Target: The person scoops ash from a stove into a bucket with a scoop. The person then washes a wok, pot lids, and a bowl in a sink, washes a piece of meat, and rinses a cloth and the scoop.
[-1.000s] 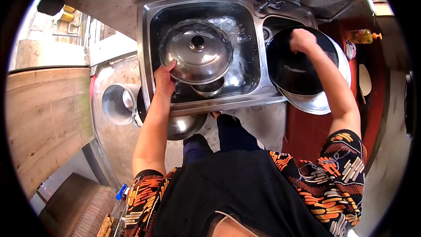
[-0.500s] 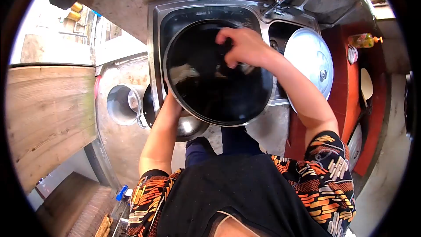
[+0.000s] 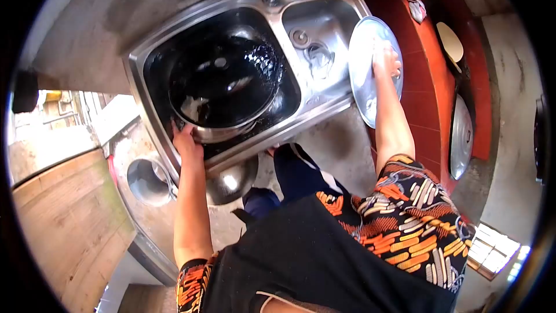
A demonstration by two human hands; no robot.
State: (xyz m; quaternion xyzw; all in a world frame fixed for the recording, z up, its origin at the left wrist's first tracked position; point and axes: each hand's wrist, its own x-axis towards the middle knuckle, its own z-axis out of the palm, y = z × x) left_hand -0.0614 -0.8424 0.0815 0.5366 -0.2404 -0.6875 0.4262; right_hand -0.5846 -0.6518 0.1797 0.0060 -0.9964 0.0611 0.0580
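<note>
Metal lid (image 3: 365, 90), right of the sink (image 3: 323, 114), has the right hand (image 3: 386, 61) on its face, grip unclear; the left hand (image 3: 186, 139) meets the edge of the dark lid (image 3: 226, 90), closure hidden. Lids are apparently being shifted; moving this one calls for a firm hold. Earlier, the right hand was over the dark lid.

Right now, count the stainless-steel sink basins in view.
2: the larger rectangular stainless-steel basin at left, holding dark round cookware, and the smaller rectangular stainless-steel basin at right, with a round metal drain. No others show.
</note>
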